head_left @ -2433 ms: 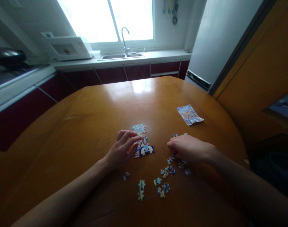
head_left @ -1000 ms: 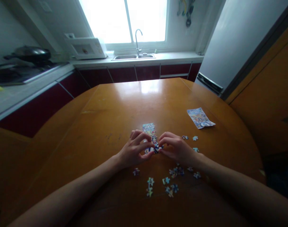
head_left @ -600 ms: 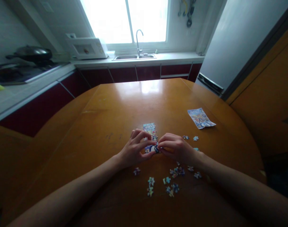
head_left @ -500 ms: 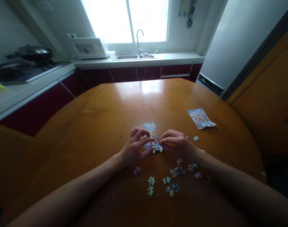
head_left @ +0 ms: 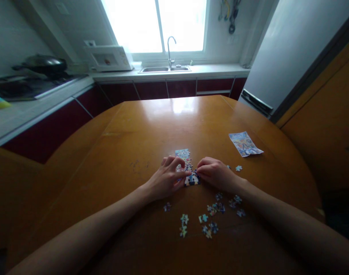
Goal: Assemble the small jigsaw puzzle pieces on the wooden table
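A partly assembled jigsaw puzzle (head_left: 182,153) lies on the wooden table, a narrow strip with a ragged right edge. My left hand (head_left: 170,175) rests over its left side, fingers apart, the index finger stretched across the lower part and the thumb by the lower left edge. At the right edge, my right hand (head_left: 213,172) is closed in a pinch on a small puzzle piece, mostly hidden by the fingertips. Below the hands lie loose puzzle pieces, among them a joined pair (head_left: 183,225), a cluster (head_left: 216,208) and a single piece (head_left: 167,207).
A creased picture sheet (head_left: 245,144) lies at the right of the table (head_left: 128,130), with a loose piece (head_left: 238,168) nearer me. Beyond the table are a sink (head_left: 155,70), a microwave (head_left: 110,58), a stove with a pan (head_left: 44,64) and a fridge (head_left: 277,57).
My left index finger and thumb have drawn closer together over the lower puzzle. The right fingers have curled in more tightly at its edge. The view has shifted slightly.
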### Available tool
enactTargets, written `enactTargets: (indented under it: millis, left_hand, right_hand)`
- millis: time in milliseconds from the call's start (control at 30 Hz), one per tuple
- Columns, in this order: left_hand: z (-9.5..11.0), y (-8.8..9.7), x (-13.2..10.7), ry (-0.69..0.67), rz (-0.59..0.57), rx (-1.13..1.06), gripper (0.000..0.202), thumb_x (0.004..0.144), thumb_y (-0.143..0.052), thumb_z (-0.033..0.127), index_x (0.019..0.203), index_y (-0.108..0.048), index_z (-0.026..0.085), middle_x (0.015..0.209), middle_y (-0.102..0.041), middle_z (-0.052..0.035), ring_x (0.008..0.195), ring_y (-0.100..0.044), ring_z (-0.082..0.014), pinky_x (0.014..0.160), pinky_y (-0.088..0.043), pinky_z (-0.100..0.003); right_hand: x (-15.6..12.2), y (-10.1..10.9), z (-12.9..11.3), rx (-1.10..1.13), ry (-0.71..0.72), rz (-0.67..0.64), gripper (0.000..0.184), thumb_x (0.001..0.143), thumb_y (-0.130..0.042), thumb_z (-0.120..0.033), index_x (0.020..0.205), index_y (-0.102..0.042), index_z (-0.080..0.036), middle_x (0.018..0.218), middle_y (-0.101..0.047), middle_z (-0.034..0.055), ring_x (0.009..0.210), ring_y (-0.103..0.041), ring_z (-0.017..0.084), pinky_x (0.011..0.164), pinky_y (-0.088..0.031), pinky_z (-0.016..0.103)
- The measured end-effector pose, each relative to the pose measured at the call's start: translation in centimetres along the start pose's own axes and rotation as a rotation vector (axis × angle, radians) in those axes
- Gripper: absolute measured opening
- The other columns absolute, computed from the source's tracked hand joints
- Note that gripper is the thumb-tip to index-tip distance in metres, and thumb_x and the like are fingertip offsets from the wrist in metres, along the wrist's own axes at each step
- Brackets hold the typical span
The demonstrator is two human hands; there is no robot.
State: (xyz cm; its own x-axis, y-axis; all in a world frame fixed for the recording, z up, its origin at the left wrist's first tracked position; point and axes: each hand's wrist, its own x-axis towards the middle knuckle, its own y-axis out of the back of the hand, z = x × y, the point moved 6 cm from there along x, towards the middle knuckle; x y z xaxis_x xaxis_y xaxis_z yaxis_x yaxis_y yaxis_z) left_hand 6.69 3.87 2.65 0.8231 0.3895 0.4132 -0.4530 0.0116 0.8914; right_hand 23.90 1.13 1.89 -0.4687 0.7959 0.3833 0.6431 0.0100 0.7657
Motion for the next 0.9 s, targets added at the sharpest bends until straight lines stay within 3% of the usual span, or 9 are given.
enactTargets:
  millis: [900]
  left_hand:
    - [-0.37, -0.77, -0.09, 0.001, -0.034, -0.004, 0.027, 0.094, -0.062, 0.023, 0.115, -0.073, 0.036, 0.113, -0.056, -0.0065, 0.108, -0.046, -0.0254, 0.093, -0.040, -0.042]
  right_hand:
    - [0.08, -0.48, -0.18, -0.064, -0.012, -0.054, 0.021, 0.095, -0.056, -0.016, 0.083, -0.073, -0.018, 0.091, -0.067, 0.0065, 0.087, -0.059, 0.017, 0.079, -0.049, 0.030]
